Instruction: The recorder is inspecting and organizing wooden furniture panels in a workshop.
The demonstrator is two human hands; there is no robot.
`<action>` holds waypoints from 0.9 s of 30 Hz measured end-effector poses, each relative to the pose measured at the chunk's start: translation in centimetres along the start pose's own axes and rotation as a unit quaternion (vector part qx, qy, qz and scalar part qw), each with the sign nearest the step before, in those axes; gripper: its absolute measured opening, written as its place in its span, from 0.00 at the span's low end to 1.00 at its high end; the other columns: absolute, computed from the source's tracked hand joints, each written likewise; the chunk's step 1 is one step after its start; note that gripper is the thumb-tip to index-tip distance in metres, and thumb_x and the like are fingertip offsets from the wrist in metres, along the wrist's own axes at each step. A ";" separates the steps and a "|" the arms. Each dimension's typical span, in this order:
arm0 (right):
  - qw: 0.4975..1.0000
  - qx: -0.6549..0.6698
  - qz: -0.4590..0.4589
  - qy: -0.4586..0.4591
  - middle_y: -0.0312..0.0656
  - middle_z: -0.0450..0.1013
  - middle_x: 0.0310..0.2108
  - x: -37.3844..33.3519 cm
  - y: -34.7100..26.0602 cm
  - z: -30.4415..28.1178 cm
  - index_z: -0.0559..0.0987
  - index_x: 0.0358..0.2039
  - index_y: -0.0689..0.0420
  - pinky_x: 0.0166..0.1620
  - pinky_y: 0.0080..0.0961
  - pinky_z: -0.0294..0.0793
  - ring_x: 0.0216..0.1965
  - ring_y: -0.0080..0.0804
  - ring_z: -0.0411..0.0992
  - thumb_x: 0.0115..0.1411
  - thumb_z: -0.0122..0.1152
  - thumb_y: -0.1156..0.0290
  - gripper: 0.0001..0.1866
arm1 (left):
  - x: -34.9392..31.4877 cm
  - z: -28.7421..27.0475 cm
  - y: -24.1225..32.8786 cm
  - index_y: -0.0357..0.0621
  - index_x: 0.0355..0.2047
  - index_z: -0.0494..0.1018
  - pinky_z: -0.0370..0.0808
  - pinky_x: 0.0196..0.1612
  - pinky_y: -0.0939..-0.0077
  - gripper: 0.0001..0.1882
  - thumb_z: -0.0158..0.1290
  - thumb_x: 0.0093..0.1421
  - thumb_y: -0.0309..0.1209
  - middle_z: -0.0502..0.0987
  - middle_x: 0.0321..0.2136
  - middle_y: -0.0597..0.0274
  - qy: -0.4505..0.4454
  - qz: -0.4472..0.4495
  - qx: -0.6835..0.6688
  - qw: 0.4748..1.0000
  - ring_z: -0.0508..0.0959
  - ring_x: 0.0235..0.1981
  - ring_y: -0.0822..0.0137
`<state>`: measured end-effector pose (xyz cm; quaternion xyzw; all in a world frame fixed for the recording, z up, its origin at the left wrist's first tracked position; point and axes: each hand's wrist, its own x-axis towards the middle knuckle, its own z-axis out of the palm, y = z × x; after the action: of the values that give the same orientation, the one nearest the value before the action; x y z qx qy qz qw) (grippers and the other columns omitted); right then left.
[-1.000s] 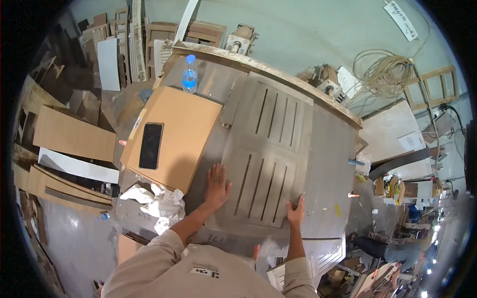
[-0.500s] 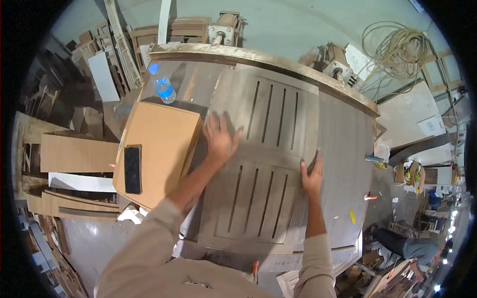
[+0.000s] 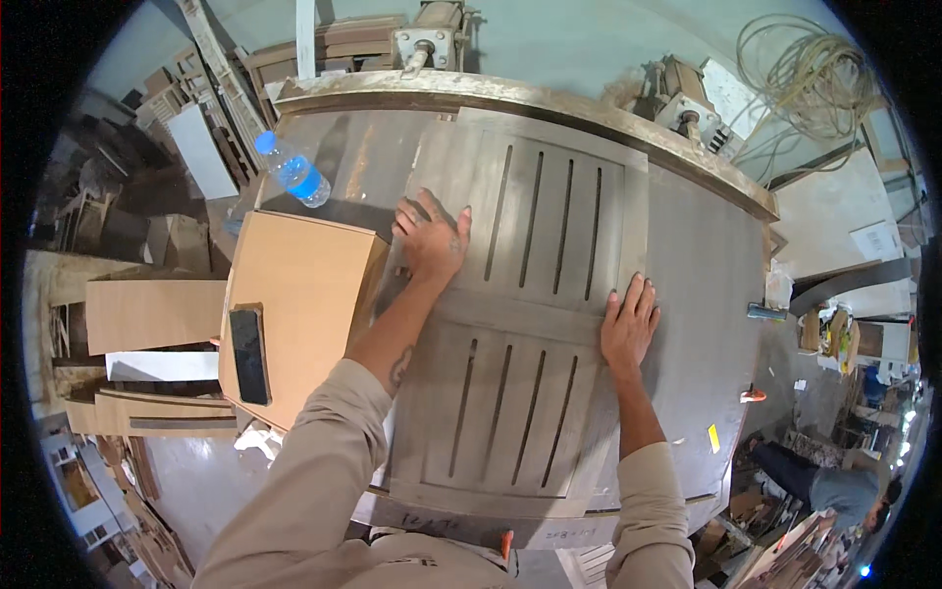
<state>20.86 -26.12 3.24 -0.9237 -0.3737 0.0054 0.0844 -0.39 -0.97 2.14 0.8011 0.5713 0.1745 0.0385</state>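
Note:
A greyish-brown wooden door panel (image 3: pixel 525 316) lies flat in front of me, with two groups of long narrow slots cut through it. My left hand (image 3: pixel 432 240) rests on its left side, palm down, fingers apart and slightly bent. Against the right edge, about halfway along the panel, my right hand (image 3: pixel 631 329) lies with fingers stretched out. Neither hand grips anything. Beside my left forearm is a light brown box (image 3: pixel 304 280), with a dark rectangular object (image 3: pixel 250 355) on top.
A clear plastic bottle (image 3: pixel 296 177) with a blue cap stands behind the box. The worktable (image 3: pixel 702 285) has a raised far rim (image 3: pixel 520 106) with metal cylinders beyond it. Coiled hose (image 3: pixel 810 88) hangs at far right. Stacked boards (image 3: pixel 152 314) fill the left; a person (image 3: pixel 834 491) is at lower right.
My right hand has turned from edge-on to flatter against the panel's right edge. My left hand stays on the left side, its fingers more bent. The whole view has shifted slightly.

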 end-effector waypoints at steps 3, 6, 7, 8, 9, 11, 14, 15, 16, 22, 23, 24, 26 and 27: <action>1.000 -0.002 -0.002 -0.002 0.54 0.50 0.67 0.2 -0.1 0.0 0.53 0.67 0.56 0.68 0.51 0.45 0.68 0.50 0.47 0.70 0.35 0.53 0.31 | -0.2 0.3 -0.5 0.27 0.60 0.55 0.55 0.56 0.43 0.41 0.44 0.63 0.54 0.56 0.54 0.21 0.014 0.017 0.024 0.999 0.59 0.55 0.34; 1.000 -0.003 -0.006 0.002 0.54 0.50 0.67 0.2 -0.1 0.2 0.52 0.67 0.55 0.68 0.51 0.45 0.68 0.50 0.47 0.70 0.35 0.52 0.31 | 0.1 0.1 -0.5 0.26 0.60 0.55 0.55 0.57 0.43 0.41 0.44 0.63 0.54 0.55 0.55 0.20 -0.017 0.014 0.013 1.000 0.58 0.56 0.35; 1.000 -0.009 -0.005 0.000 0.54 0.49 0.67 0.1 0.1 0.5 0.52 0.68 0.55 0.68 0.50 0.45 0.68 0.50 0.47 0.70 0.35 0.52 0.31 | 0.0 0.0 -0.4 0.25 0.60 0.55 0.55 0.57 0.43 0.41 0.44 0.62 0.53 0.56 0.55 0.20 -0.024 0.009 0.011 1.000 0.57 0.57 0.35; 1.000 -0.016 -0.004 0.000 0.54 0.49 0.67 0.1 0.2 0.5 0.52 0.68 0.54 0.68 0.50 0.45 0.68 0.50 0.47 0.70 0.35 0.52 0.31 | 0.1 -0.1 -0.2 0.24 0.60 0.56 0.54 0.58 0.43 0.40 0.44 0.62 0.52 0.57 0.55 0.20 -0.028 0.005 0.007 1.000 0.57 0.58 0.35; 1.000 -0.012 -0.006 0.002 0.54 0.49 0.67 0.2 0.2 0.6 0.52 0.68 0.54 0.68 0.50 0.45 0.68 0.50 0.47 0.70 0.35 0.52 0.31 | 0.1 -0.2 -0.2 0.24 0.60 0.56 0.55 0.57 0.44 0.40 0.44 0.62 0.52 0.57 0.55 0.20 -0.024 0.008 0.003 1.000 0.57 0.58 0.35; 1.000 -0.007 -0.010 0.005 0.54 0.49 0.67 0.2 0.2 0.7 0.51 0.68 0.53 0.68 0.50 0.45 0.68 0.50 0.48 0.70 0.35 0.52 0.31 | 0.0 -0.3 -0.3 0.24 0.59 0.57 0.55 0.57 0.44 0.40 0.45 0.62 0.52 0.57 0.55 0.20 -0.017 0.012 -0.007 1.000 0.57 0.57 0.35; 1.000 -0.004 -0.004 -0.007 0.54 0.49 0.67 0.0 0.3 0.5 0.51 0.68 0.54 0.68 0.50 0.44 0.69 0.50 0.47 0.70 0.35 0.52 0.31 | 0.0 0.2 -0.7 0.24 0.59 0.56 0.54 0.56 0.44 0.40 0.43 0.63 0.52 0.55 0.54 0.20 0.005 0.033 0.001 0.999 0.56 0.55 0.35; 1.000 -0.003 -0.005 -0.011 0.54 0.48 0.67 0.1 0.4 0.5 0.51 0.68 0.54 0.68 0.50 0.43 0.69 0.50 0.46 0.70 0.34 0.52 0.31 | 0.0 0.3 -0.7 0.24 0.59 0.56 0.55 0.56 0.45 0.40 0.43 0.63 0.52 0.55 0.54 0.20 0.012 0.032 0.005 0.999 0.56 0.55 0.35; 1.000 -0.003 -0.006 -0.015 0.54 0.48 0.68 0.2 0.5 0.7 0.51 0.68 0.54 0.69 0.49 0.43 0.69 0.49 0.46 0.70 0.34 0.52 0.31 | 0.0 0.4 -0.6 0.24 0.59 0.57 0.55 0.55 0.45 0.40 0.44 0.63 0.52 0.55 0.54 0.20 0.018 0.031 0.009 0.999 0.57 0.55 0.35; 1.000 0.000 0.000 -0.025 0.54 0.47 0.68 0.3 0.4 0.8 0.50 0.68 0.55 0.69 0.49 0.40 0.69 0.49 0.44 0.70 0.32 0.52 0.31 | 0.0 0.5 -0.5 0.24 0.59 0.58 0.55 0.56 0.42 0.39 0.45 0.62 0.51 0.57 0.54 0.19 0.022 0.025 0.002 0.999 0.57 0.55 0.34; 1.000 0.000 0.001 -0.027 0.54 0.47 0.68 0.2 0.4 0.7 0.50 0.68 0.55 0.69 0.48 0.40 0.69 0.49 0.44 0.70 0.32 0.52 0.31 | -0.1 0.6 -0.5 0.24 0.59 0.58 0.54 0.56 0.42 0.39 0.45 0.62 0.51 0.57 0.53 0.19 0.021 0.023 0.005 0.999 0.57 0.55 0.34; 1.000 0.000 0.000 -0.024 0.54 0.47 0.68 0.2 0.4 0.7 0.50 0.68 0.55 0.69 0.48 0.40 0.69 0.49 0.44 0.70 0.32 0.52 0.31 | -0.1 0.6 -0.5 0.25 0.58 0.58 0.55 0.55 0.42 0.39 0.46 0.62 0.51 0.57 0.53 0.20 0.035 0.033 0.004 0.999 0.58 0.54 0.34; 1.000 0.003 -0.002 -0.021 0.54 0.47 0.68 0.0 0.4 0.5 0.50 0.68 0.55 0.69 0.48 0.40 0.69 0.50 0.44 0.70 0.32 0.52 0.31 | -0.1 0.8 -0.7 0.26 0.58 0.59 0.57 0.53 0.43 0.39 0.46 0.62 0.53 0.59 0.51 0.21 0.062 0.051 0.006 0.997 0.60 0.52 0.34; 1.000 0.007 -0.007 -0.016 0.54 0.47 0.68 0.0 0.4 0.4 0.50 0.68 0.55 0.69 0.48 0.40 0.69 0.50 0.44 0.70 0.32 0.53 0.31 | -0.1 0.8 -0.8 0.26 0.58 0.60 0.57 0.52 0.43 0.39 0.46 0.62 0.53 0.59 0.51 0.22 0.064 0.053 0.006 0.997 0.60 0.52 0.35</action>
<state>21.06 -26.33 2.77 -0.9204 -0.3810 0.0226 0.0845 -0.82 -0.66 1.13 0.8174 0.5307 0.2238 -0.0126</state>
